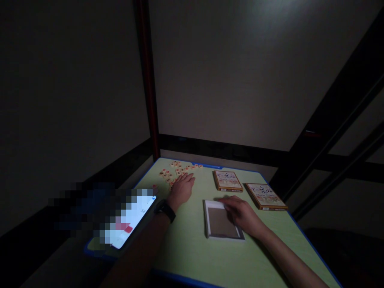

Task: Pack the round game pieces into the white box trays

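My left hand lies flat with fingers stretched out at the near side of scattered round wooden game pieces that look like Chinese chess discs. Some of them sit partly hidden beside its fingers. A dark watch is on that wrist. Closer to me on the right is a shallow open box with a white rim and a plain brown inside; no pieces show in it. My right hand is bent over its far right corner, fingers together on the rim, thumb side low and partly hidden.
Two printed game boxes, one at the back and another near the right edge, lie flat. A lit tablet-like screen, partly blurred out, is at the left edge. The green table has a blue border; walls stand behind it.
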### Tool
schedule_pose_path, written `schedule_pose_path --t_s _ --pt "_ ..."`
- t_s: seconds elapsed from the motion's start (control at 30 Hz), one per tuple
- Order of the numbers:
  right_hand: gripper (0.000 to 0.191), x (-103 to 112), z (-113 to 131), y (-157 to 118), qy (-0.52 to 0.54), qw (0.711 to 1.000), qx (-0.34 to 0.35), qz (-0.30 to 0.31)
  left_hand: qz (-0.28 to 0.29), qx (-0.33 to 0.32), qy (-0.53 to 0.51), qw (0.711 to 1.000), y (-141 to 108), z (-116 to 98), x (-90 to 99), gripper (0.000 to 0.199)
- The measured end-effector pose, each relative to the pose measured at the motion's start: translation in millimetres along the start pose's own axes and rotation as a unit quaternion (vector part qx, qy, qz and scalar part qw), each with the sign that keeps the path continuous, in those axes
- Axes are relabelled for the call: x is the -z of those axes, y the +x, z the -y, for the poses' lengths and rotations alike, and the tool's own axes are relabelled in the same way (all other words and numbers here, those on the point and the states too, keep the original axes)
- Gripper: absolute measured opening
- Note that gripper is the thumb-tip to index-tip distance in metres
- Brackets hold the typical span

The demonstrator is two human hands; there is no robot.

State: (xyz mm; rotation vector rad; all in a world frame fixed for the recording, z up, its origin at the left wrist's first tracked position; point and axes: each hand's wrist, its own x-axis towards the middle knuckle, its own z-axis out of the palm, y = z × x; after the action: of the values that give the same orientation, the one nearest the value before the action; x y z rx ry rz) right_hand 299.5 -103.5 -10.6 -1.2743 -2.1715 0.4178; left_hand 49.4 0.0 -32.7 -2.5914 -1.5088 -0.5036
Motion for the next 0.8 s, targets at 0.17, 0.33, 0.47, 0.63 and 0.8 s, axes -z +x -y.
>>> schedule_pose_path --t_s 0.17,0.33,0.47,0.63,0.8 --pt "0.035 -2 -5 0 0.011 1.0 0.001 -0.016 0.012 0.009 0.009 1.0 1 0 3.0 0.044" --pt "0.031 -1 -9 -1 0.002 0.998 -0.005 -0.061 -0.016 0.005 0.01 1.0 0 -8 9.9 0.037" --pt "0.032 7 -9 20 -0.01 0.994 -0.025 -0.109 -0.083 -0.046 -0.024 0.995 -3 -27 15.9 0.035" --pt "0.037 5 -16 104 -0.03 0.999 -0.014 -0.033 -0.156 -0.123 -0.075 0.977 -11 -53 28.2 0.028" --pt "0.037 -25 -35 190 -0.056 0.997 0.008 0.044 -0.258 -0.17 -0.098 0.946 -19 -63 36.7 0.027"
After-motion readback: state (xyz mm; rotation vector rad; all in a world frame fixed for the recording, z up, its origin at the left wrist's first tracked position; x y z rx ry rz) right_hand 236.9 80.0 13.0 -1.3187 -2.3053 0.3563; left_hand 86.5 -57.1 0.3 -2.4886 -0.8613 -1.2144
